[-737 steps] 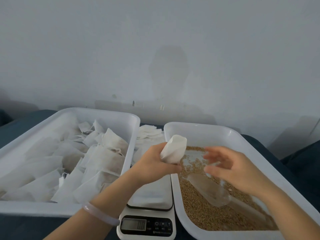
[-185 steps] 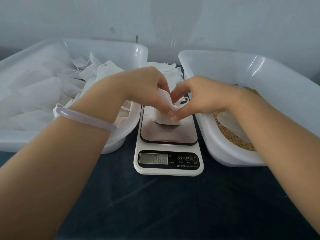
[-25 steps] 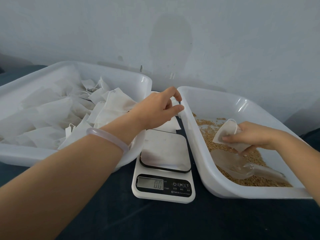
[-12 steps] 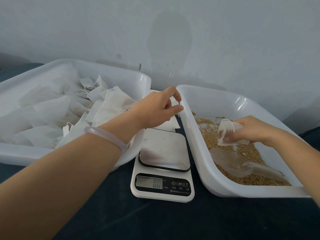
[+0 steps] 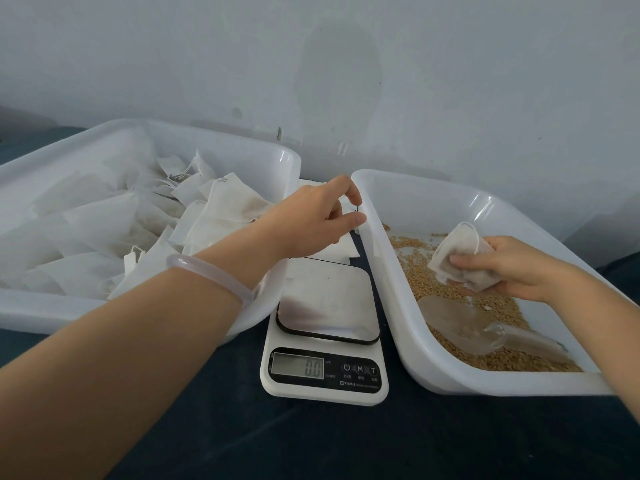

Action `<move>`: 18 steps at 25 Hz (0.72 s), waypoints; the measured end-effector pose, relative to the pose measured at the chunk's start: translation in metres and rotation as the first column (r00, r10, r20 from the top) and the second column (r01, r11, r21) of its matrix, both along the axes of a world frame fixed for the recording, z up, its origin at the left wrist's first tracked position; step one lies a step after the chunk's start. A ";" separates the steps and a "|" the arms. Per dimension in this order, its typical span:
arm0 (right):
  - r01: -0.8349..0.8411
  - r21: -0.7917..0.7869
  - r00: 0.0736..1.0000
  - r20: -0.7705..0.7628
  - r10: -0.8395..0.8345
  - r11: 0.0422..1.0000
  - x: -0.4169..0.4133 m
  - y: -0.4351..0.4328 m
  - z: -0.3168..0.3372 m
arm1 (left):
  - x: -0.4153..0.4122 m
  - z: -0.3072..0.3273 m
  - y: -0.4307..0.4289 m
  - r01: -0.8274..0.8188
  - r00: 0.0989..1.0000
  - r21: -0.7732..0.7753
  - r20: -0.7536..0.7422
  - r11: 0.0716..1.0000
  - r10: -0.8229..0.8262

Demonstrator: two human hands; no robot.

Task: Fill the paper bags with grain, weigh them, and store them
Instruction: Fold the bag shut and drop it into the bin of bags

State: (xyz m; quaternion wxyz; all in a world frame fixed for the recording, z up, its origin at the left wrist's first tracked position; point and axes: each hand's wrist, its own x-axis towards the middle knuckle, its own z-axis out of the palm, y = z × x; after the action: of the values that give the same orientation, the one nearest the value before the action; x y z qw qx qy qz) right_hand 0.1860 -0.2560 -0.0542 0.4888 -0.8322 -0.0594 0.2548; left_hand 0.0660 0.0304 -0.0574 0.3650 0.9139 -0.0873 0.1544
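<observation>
Fingers (image 5: 350,195) of the left hand (image 5: 311,221), reached past the left tub (image 5: 290,158) and its pile of filled bags (image 5: 221,209): thumb and index nearly closed over the flat stack of empty paper bags (image 5: 337,250) between the tubs. Can't tell if a bag is actually pinched. Same pose as a second ago, so the pick looks fiddly.

Scale (image 5: 327,327): plate bare, display (image 5: 298,367) reads 0.0. A few seconds back a bag sat there at 26.6. So that one is weighed and, I'd guess, stored on the left; new cycle running.

Right tub (image 5: 414,323): grain (image 5: 420,271) thin on the floor, clear scoop (image 5: 457,327) lying on it, untouched. Paper bag (image 5: 457,258) is held above the grain, mouth up and to the left. The right hand (image 5: 519,268) grips it, fingers wrapped round its body. Over the last second it has only turned slightly. Fill level unclear. Likely next: scoop in, then onto the scale.
</observation>
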 end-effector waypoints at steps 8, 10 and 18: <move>0.172 0.805 0.985 -0.139 -0.101 0.567 -0.013 0.024 0.021 | -0.005 0.016 -0.011 0.025 0.990 -0.149 0.143 0.989 -0.004; 0.163 0.851 0.987 -0.135 -0.091 0.499 -0.020 0.037 0.023 | -0.005 0.029 -0.021 0.037 0.990 -0.215 0.137 0.976 -0.008; -0.022 0.815 1.000 0.006 0.029 0.579 -0.042 0.060 0.018 | 0.021 0.065 -0.077 -0.003 0.996 -0.520 -0.075 0.854 -0.042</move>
State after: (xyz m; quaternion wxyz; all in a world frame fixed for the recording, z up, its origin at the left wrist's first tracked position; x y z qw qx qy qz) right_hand 0.1444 -0.1958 -0.0360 0.8126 -0.5135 -0.1796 0.2094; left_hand 0.0871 -0.0463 0.0073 0.6031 0.7861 -0.0361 0.1304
